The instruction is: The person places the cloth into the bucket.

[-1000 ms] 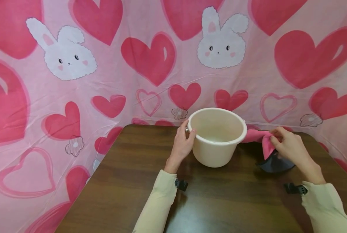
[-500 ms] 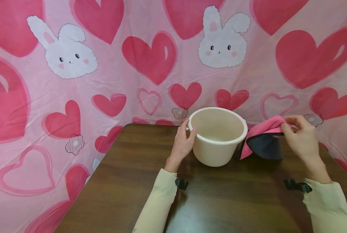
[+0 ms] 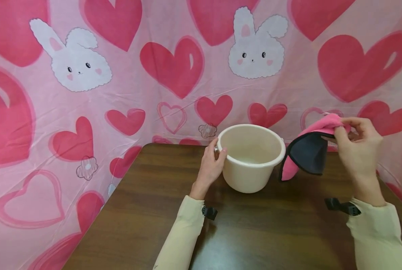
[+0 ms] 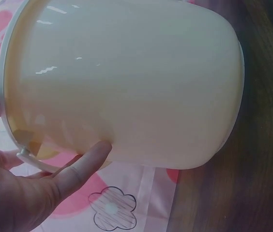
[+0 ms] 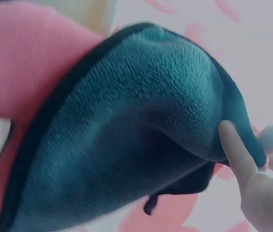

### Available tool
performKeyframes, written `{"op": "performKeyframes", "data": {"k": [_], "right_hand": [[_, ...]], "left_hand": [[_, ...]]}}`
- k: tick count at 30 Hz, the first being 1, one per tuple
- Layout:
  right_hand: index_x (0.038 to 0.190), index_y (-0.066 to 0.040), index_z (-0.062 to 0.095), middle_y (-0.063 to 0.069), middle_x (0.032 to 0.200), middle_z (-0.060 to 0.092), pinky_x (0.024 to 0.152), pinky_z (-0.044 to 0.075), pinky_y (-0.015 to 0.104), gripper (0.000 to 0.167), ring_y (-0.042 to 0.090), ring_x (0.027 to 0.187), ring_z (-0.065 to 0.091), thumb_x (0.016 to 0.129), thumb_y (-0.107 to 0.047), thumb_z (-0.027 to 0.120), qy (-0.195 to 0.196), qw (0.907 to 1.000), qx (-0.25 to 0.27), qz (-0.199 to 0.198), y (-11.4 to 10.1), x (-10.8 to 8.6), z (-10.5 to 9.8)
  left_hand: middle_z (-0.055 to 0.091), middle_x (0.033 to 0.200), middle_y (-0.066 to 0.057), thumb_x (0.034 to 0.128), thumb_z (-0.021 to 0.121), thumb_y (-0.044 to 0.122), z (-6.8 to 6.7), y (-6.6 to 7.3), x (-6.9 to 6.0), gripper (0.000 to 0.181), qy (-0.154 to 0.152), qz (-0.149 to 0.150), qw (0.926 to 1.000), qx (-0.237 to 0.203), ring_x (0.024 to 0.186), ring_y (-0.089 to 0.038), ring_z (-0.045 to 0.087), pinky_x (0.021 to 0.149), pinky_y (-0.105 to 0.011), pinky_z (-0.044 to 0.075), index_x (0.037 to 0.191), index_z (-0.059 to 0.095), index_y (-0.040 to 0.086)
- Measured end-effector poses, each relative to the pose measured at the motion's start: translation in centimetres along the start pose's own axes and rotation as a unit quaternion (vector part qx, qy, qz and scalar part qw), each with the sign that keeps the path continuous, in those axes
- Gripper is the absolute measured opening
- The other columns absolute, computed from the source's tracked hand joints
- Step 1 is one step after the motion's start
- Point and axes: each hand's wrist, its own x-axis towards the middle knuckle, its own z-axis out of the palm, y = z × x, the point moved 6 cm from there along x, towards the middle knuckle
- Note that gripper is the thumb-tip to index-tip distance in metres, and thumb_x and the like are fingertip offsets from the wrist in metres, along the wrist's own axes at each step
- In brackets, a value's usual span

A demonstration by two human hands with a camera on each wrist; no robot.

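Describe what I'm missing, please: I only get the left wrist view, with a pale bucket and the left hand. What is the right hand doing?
Observer: In the head view, the right hand pinches a pink and dark grey cloth.
Operator: My bucket looks sideways. Which way does its mouth face?
Observer: Upward; the head view shows the bucket on the wooden table with its open mouth facing up.
Operator: And how is the cloth edged?
Observer: The right wrist view shows black trim along its edge.
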Motion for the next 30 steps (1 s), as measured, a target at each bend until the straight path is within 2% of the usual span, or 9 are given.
{"op": "performKeyframes", "data": {"k": [4,6,8,11,13,15,20,23,30], "right_hand": [[0.114,-0.005,0.068,-0.012,0.099,0.064,0.068,0.050,0.007,0.025,-0.004,0.067,0.062,0.088,-0.008,0.066,0.006,0.9994,0.033,0.007,-1.8,0.4,0.4],[0.114,-0.004,0.068,-0.011,0.101,0.064,0.070,0.050,0.007,0.026,-0.003,0.069,0.062,0.089,-0.008,0.065,0.018,0.9989,0.043,0.004,-3.0,0.6,0.6],[0.112,-0.004,0.069,-0.014,0.099,0.063,0.070,0.048,0.006,0.024,-0.003,0.066,0.057,0.088,-0.007,0.064,0.034,0.9983,0.047,-0.005,-4.3,0.7,0.7],[0.108,-0.003,0.070,-0.013,0.098,0.066,0.068,0.048,0.007,0.023,-0.001,0.065,0.056,0.087,-0.006,0.064,0.061,0.9943,0.084,-0.025,-6.1,0.9,0.8],[0.108,-0.001,0.069,-0.009,0.099,0.067,0.070,0.050,0.007,0.022,0.000,0.069,0.061,0.087,-0.004,0.064,0.066,0.9908,0.112,-0.037,-7.0,1.1,1.0],[0.107,-0.002,0.069,-0.008,0.099,0.068,0.068,0.049,0.007,0.021,0.000,0.064,0.058,0.087,-0.004,0.064,0.068,0.9886,0.124,-0.052,-7.7,1.3,1.2],[0.109,0.002,0.068,-0.008,0.101,0.068,0.052,0.036,0.009,0.024,0.002,0.046,0.034,0.086,-0.005,0.064,0.046,0.9858,0.130,-0.096,-9.5,1.2,2.5],[0.111,0.008,0.065,-0.004,0.103,0.069,0.050,0.032,0.012,0.028,0.002,0.046,0.033,0.085,-0.004,0.065,0.032,0.9808,0.151,-0.119,-10.8,1.0,3.6],[0.110,0.015,0.061,0.009,0.112,0.069,0.053,0.036,0.012,0.030,0.004,0.054,0.045,0.086,-0.001,0.065,0.016,0.9704,0.192,-0.146,-12.9,0.4,5.7]], "left_hand": [[0.046,0.144,-0.011,0.0973,0.051,0.044,0.0,-0.2,0.0,0.060,0.000,-0.001,1.0000,-0.003,0.130,-0.024,0.048,0.110,-0.046,0.041,0.151,0.037,0.020],[0.046,0.144,-0.011,0.0973,0.052,0.044,-0.1,-0.2,0.0,0.060,0.001,0.000,1.0000,-0.006,0.131,-0.024,0.048,0.110,-0.047,0.041,0.151,0.038,0.021],[0.046,0.145,-0.011,0.0974,0.052,0.044,-0.1,-0.2,-0.1,0.060,0.003,0.001,1.0000,-0.006,0.131,-0.024,0.047,0.110,-0.047,0.040,0.151,0.038,0.021],[0.046,0.145,-0.012,0.0975,0.051,0.044,-0.2,-0.2,-0.1,0.060,0.004,0.006,1.0000,-0.006,0.131,-0.025,0.047,0.110,-0.047,0.040,0.151,0.038,0.019],[0.046,0.145,-0.013,0.0976,0.051,0.044,-0.2,-0.1,-0.1,0.060,0.006,0.009,0.9999,-0.004,0.131,-0.025,0.048,0.110,-0.047,0.041,0.150,0.038,0.018],[0.047,0.144,-0.014,0.0976,0.051,0.043,-0.2,-0.1,-0.1,0.060,0.007,0.010,0.9999,-0.004,0.131,-0.026,0.048,0.109,-0.047,0.041,0.150,0.038,0.017],[0.047,0.144,-0.015,0.0979,0.052,0.042,-0.3,0.0,-0.1,0.060,0.008,0.010,0.9999,0.000,0.130,-0.027,0.048,0.109,-0.047,0.041,0.150,0.039,0.015],[0.047,0.144,-0.016,0.0979,0.052,0.042,-0.3,0.0,-0.1,0.060,0.008,0.011,0.9999,0.002,0.131,-0.028,0.048,0.110,-0.047,0.041,0.150,0.038,0.014],[0.048,0.143,-0.014,0.0977,0.053,0.041,-0.1,-0.1,0.0,0.059,0.006,0.013,0.9999,0.002,0.129,-0.027,0.049,0.109,-0.047,0.042,0.150,0.039,0.017]]}}
